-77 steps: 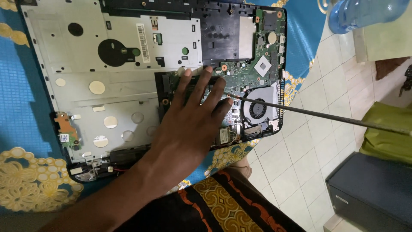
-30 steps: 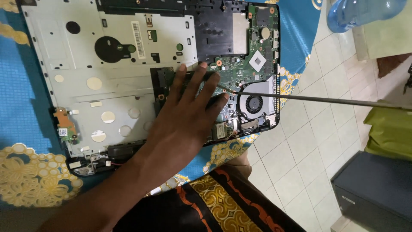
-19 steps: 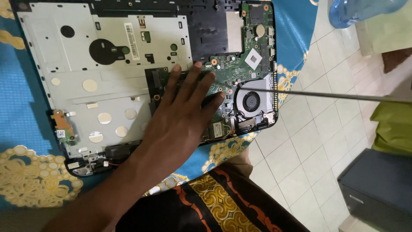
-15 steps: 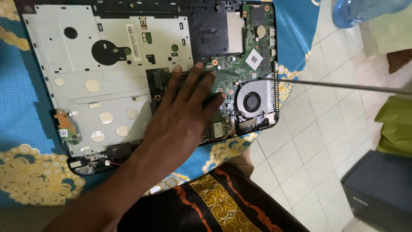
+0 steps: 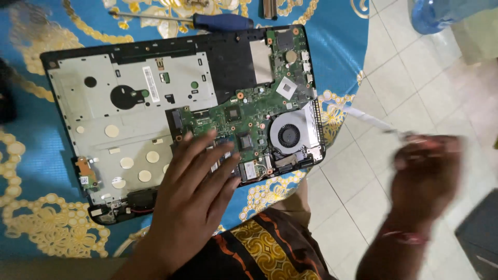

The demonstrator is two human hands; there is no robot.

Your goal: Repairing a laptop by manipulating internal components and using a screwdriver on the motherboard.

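Left hand (image 5: 194,194) lies flat, fingers spread, grip released, pressing on the open laptop (image 5: 181,119) near its green board (image 5: 249,119). Right hand (image 5: 425,176) is off to the right over the floor, blurry, maybe closed on a thin tool. Fan (image 5: 288,136) sits w/ the board. Blue screwdriver (image 5: 207,22) lies far on the desk.

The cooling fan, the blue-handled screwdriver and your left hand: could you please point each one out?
cooling fan (image 5: 288,135), head view, on its hub.
blue-handled screwdriver (image 5: 220,22), head view, on its handle.
left hand (image 5: 194,194), head view, on its back.
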